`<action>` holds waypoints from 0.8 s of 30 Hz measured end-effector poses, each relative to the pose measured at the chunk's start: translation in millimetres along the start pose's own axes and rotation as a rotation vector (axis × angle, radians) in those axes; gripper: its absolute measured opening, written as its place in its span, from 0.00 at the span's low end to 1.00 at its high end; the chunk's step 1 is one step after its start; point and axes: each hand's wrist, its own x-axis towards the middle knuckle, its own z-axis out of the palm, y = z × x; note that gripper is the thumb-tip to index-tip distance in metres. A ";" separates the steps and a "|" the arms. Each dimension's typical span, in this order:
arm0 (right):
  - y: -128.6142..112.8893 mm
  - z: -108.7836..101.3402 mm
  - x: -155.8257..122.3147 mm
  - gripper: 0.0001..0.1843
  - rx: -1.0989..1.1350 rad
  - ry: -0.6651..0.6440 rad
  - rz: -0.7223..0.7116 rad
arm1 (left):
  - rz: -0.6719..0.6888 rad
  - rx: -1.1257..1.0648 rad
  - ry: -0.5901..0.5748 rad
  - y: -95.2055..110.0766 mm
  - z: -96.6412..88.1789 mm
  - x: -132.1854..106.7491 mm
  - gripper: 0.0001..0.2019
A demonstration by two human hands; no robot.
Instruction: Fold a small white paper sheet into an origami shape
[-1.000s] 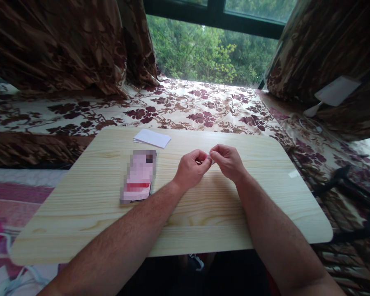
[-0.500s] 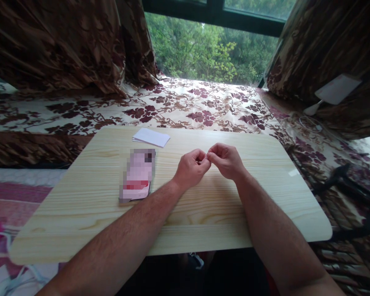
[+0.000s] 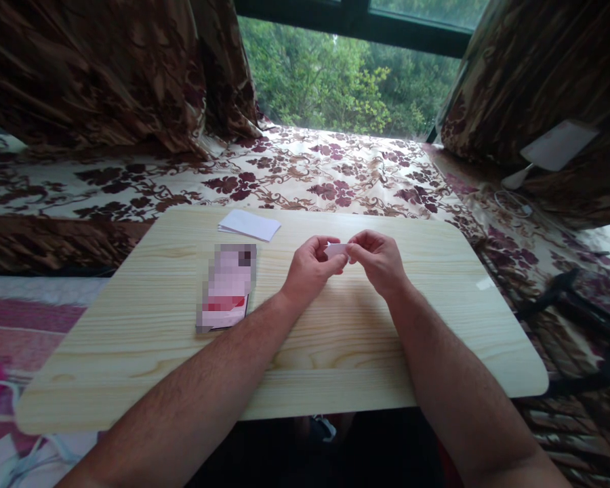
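Note:
A small folded piece of white paper (image 3: 337,250) is held between my two hands, above the table. My left hand (image 3: 312,263) is closed on its left part, thumb in front and fingers behind. At its right end, my right hand (image 3: 379,259) pinches the paper between thumb and forefinger. The paper has a pointed corner at its upper left; part of it is hidden by my fingers. Left of my hands lies a phone (image 3: 227,288), blurred over by pixels. Beyond the phone rests a small stack of white paper (image 3: 249,224).
The light wooden table (image 3: 132,339) has rounded corners. Behind it is a ledge covered in floral cloth (image 3: 330,169), below a window. A white lamp (image 3: 558,146) stands at the right by the curtain, and a dark chair frame (image 3: 590,305) is near the table's right edge.
The folded paper, hidden in my fingers before, now shows between my hands. My left fingers have opened out around it and my right hand has shifted slightly.

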 end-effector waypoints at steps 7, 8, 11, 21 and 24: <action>0.0 0.1 1.3 0.05 0.017 0.010 0.026 | -0.075 -0.139 0.023 -1.9 -1.6 1.6 0.11; -0.1 0.3 1.1 0.05 -0.005 0.005 0.026 | -0.080 -0.157 0.027 -1.3 -1.6 1.6 0.11; -1.1 1.4 0.3 0.07 -0.074 0.004 0.018 | -0.090 -0.181 0.016 0.8 -1.0 1.6 0.10; -2.6 3.6 -1.4 0.07 -0.066 0.029 0.019 | -0.083 -0.170 -0.013 -2.2 0.2 1.3 0.09; -1.5 1.5 -0.6 0.06 -0.039 -0.020 0.052 | -0.064 -0.151 -0.019 -3.1 -0.4 1.6 0.09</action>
